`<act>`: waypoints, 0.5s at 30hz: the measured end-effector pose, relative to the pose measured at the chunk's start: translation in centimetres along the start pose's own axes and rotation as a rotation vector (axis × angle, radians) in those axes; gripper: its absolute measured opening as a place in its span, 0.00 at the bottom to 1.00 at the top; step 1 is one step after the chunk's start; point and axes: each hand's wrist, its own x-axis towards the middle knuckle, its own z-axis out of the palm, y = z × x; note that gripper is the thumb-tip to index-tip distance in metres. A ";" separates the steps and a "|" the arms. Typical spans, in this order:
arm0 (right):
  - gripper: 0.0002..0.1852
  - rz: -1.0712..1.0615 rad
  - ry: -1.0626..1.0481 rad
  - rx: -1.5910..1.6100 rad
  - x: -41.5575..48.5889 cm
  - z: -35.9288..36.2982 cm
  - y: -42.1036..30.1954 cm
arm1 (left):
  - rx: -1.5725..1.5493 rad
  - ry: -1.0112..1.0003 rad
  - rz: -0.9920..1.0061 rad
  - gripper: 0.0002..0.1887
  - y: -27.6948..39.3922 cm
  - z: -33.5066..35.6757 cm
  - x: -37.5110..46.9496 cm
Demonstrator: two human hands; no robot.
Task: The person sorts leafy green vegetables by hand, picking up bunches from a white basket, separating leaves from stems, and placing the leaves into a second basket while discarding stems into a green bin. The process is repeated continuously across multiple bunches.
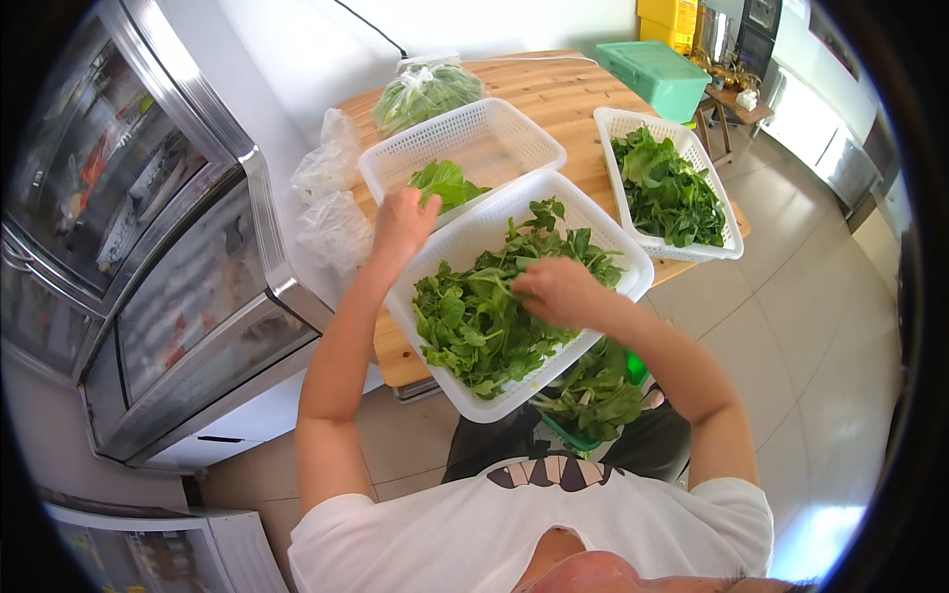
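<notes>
A white perforated plastic basket before me holds a loose heap of leafy greens. Over the heap, my right hand has its fingers closed on a few stems and leaves. My left hand is at the near left rim of a second white basket just behind. Against its fingertips lies a bunch of lighter green leaves; whether the fingers grip it is hidden. Below the front basket, more leafy greens rest in a green container between my legs.
A third white basket of greens stands on the right of the wooden table. Behind are a tied plastic bag of greens and a green lidded box. Crumpled clear bags lie left, beside a glass-fronted display fridge.
</notes>
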 end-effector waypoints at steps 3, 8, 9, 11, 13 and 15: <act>0.10 -0.051 0.044 -0.031 -3.9 0.6 -2.9 | -0.152 -0.123 0.136 0.18 2.7 0.5 -2.8; 0.12 -0.108 0.080 0.020 -5.6 0.7 -4.1 | -0.124 -0.581 0.192 0.18 4.7 2.0 -2.6; 0.12 -0.111 0.083 0.055 -5.6 0.5 -4.1 | -0.090 -0.630 0.204 0.16 4.6 2.1 -2.6; 0.13 -0.136 0.034 0.096 -5.8 0.1 -3.9 | -0.004 -0.739 0.215 0.13 4.5 2.4 -2.4; 0.14 -0.155 0.067 0.117 -5.8 0.0 -3.8 | 0.064 -0.871 0.211 0.13 4.2 2.7 -2.3; 0.14 -0.150 0.150 0.110 -5.6 0.0 -3.6 | -0.022 -0.886 0.134 0.13 3.8 2.8 -2.0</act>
